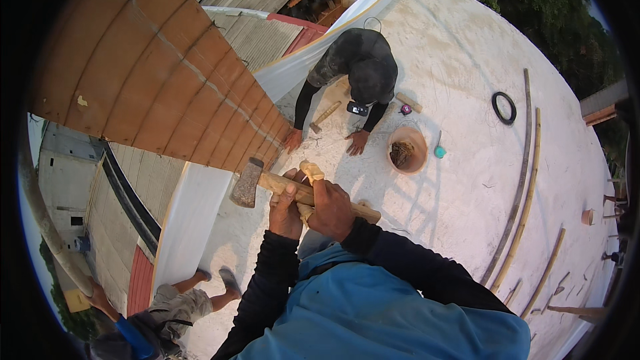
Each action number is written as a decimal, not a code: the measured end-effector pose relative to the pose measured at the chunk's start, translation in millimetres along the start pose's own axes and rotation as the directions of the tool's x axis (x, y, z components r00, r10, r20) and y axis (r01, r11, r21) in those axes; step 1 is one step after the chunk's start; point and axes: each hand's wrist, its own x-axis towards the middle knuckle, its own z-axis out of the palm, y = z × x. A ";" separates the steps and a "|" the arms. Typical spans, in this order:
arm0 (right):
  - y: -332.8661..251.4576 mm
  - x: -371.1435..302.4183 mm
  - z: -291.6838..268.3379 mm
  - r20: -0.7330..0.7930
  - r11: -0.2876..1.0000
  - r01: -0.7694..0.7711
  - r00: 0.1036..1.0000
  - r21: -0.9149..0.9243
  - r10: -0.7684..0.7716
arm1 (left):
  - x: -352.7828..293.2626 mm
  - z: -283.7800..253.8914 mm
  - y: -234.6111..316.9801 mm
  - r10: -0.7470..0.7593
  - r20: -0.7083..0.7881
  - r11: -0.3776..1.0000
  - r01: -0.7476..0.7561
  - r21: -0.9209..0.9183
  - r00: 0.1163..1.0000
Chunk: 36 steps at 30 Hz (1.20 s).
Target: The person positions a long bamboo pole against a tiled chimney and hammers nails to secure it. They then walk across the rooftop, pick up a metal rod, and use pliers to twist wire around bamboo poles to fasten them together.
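In front of my chest a hatchet (pixel 322 196) lies across both hands, with a dull metal head at left and a pale wooden handle running to the right. My left hand (pixel 285 216) is closed at the handle near the head. My right hand (pixel 333 212) wraps over the handle farther along. A knobby tan piece (pixel 311 172) sticks up between the hands; its kind is unclear. Just beyond the hatchet head stands the lower end of a large brown wooden panel (pixel 160 67).
A co-worker (pixel 373 73) bends down ahead, hands on the floor, beside a hammer (pixel 327 116). Nearby are a bucket (pixel 418 135), tape measure (pixel 405 110) and teal reel (pixel 439 152). Long poles (pixel 527 193) lie right. Another person (pixel 143 323), lower left, grips a pole (pixel 50 227).
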 end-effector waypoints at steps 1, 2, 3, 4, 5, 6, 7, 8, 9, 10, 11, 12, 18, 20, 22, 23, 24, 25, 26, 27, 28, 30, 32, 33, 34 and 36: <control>-5.1 -2.0 6.9 0.085 0.999 0.029 0.996 0.016 -0.030 | 4.5 -11.9 6.2 -0.065 -0.096 0.997 0.059 -0.058 0.993; -6.2 -4.5 11.3 0.082 0.996 0.038 0.996 0.080 -0.044 | 4.0 -23.3 8.5 -0.046 -0.169 0.997 0.035 -0.069 0.985; -3.0 -6.6 13.6 0.104 0.989 0.023 0.994 0.145 -0.038 | 0.5 -36.7 10.8 -0.008 -0.218 0.997 -0.010 -0.078 0.976; 2.7 -9.9 15.8 0.125 0.978 -0.003 0.992 0.208 -0.024 | -5.5 -51.6 12.4 0.020 -0.281 0.996 -0.044 -0.080 0.960; 16.0 -11.8 13.7 0.123 0.978 0.011 0.992 0.210 -0.037 | -11.5 -67.5 13.9 0.062 -0.327 0.992 -0.095 -0.084 0.943; 31.5 -14.5 12.0 0.153 0.974 -0.078 0.987 0.211 0.046 | -17.5 -83.7 16.9 0.143 -0.344 0.984 -0.171 -0.052 0.928; 50.5 -15.3 11.7 0.166 0.965 -0.145 0.980 0.218 0.110 | -21.4 -99.9 22.3 0.209 -0.353 0.976 -0.214 0.025 0.912; 71.5 -18.2 10.8 0.181 0.951 -0.212 0.968 0.225 0.173 | -24.2 -115.3 28.5 0.299 -0.340 0.954 -0.280 0.106 0.892; 93.8 -22.2 9.3 0.180 0.959 -0.246 0.959 0.138 0.220 | -26.3 -129.2 35.1 0.375 -0.362 0.918 -0.290 0.270 0.853; 116.5 -26.4 9.0 0.179 0.959 -0.277 0.948 0.064 0.262 | -29.1 -142.0 42.1 0.477 -0.352 0.843 -0.306 0.443 0.805; 138.1 -32.9 10.1 0.191 0.950 -0.309 0.930 -0.054 0.313 | -30.8 -152.9 48.0 0.540 -0.339 0.780 -0.308 0.544 0.770; 159.8 -39.1 12.3 0.202 0.925 -0.341 0.907 -0.164 0.370 | -31.9 -162.5 53.6 0.529 -0.327 0.759 -0.265 0.595 0.783; 299.6 -89.6 21.6 0.384 0.753 -0.546 0.649 -0.366 0.657 | -27.9 -167.1 48.4 0.490 -0.312 0.627 -0.081 0.774 0.814; 342.3 -104.1 16.1 0.408 0.647 -0.598 0.503 -0.473 0.762 | -22.2 -143.1 33.6 0.521 -0.321 0.543 -0.017 0.840 0.791; 376.5 -107.1 -0.8 0.413 0.381 -0.765 0.166 -0.519 0.896 | -14.1 -110.5 21.9 0.549 -0.293 0.484 -0.011 0.875 0.783; 392.1 -101.6 -11.2 0.460 0.289 -0.824 0.038 -0.488 0.887 | -9.4 -94.0 15.4 0.566 -0.276 0.449 -0.010 0.894 0.777; 401.3 -99.5 -20.8 0.429 0.273 -0.866 0.077 -0.419 0.900 | -3.7 -80.4 12.1 0.603 -0.240 0.388 -0.017 0.921 0.761; 411.2 -91.8 -26.1 0.417 0.223 -0.917 0.070 -0.331 0.906 | 0.8 -68.0 10.3 0.555 -0.278 0.513 -0.059 0.856 0.784; 421.9 -80.0 -34.2 0.436 0.270 -0.900 0.102 -0.343 0.894 | 5.8 -56.6 8.8 0.526 -0.276 0.598 -0.119 0.793 0.805; 432.3 -66.3 -39.2 0.483 0.321 -0.897 0.146 -0.302 0.863 | 13.7 -47.6 8.1 0.536 -0.247 0.625 -0.182 0.759 0.807; 441.5 -54.3 -45.4 0.460 0.320 -0.894 0.152 -0.313 0.875 | 18.6 -38.7 8.1 0.560 -0.210 0.522 -0.144 0.841 0.802; 460.9 -26.4 -46.4 0.431 0.335 -0.906 0.201 -0.259 0.880 | 30.3 -23.8 9.1 0.603 -0.031 0.299 -0.190 0.935 0.797; 481.6 5.4 -47.3 0.464 0.344 -0.921 0.228 -0.182 0.856 | 41.0 -11.9 10.0 0.584 -0.011 0.328 -0.224 0.918 0.811; 491.0 20.6 -44.3 0.473 0.460 -0.861 0.319 -0.217 0.821 | 44.7 -5.8 9.5 0.576 -0.006 0.328 -0.224 0.918 0.818; 499.3 33.5 -42.0 0.508 0.577 -0.767 0.391 -0.280 0.767 | 47.0 0.1 8.7 0.567 -0.002 0.327 -0.223 0.918 0.824; 516.1 60.5 -34.4 0.551 0.730 -0.553 0.490 -0.402 0.675 | 49.6 11.3 5.4 0.556 -0.057 0.383 -0.195 0.903 0.830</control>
